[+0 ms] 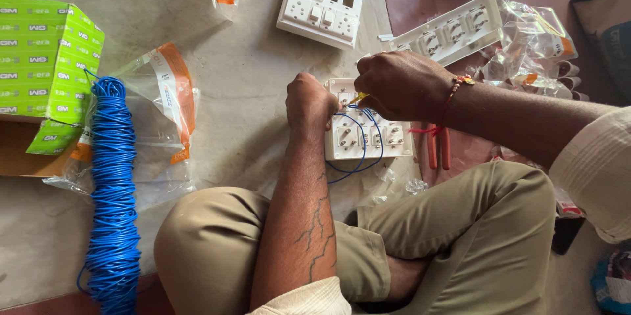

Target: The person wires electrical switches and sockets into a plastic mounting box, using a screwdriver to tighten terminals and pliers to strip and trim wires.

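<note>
Left hand (310, 101) fisted on white switch plate (368, 136), right hand (401, 85) beside it pinching a yellow-handled tool (359, 98), blue wire (358, 151) beneath.

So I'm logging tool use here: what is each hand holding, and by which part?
The right hand closes on a yellow-tipped tool, handle hidden in its grip. The left hand steadies the white switch plate at its left edge.

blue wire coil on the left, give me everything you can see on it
The blue wire coil is a long, tightly wound hank of thin blue insulated wire, plastic-looking and glossy. It lies stretched lengthwise on the grey floor, from beside the green box down to the bottom edge. Its upper part rests on a clear plastic bag with orange print. A loose strand loops out near the lower end. Neither hand touches it.
</note>
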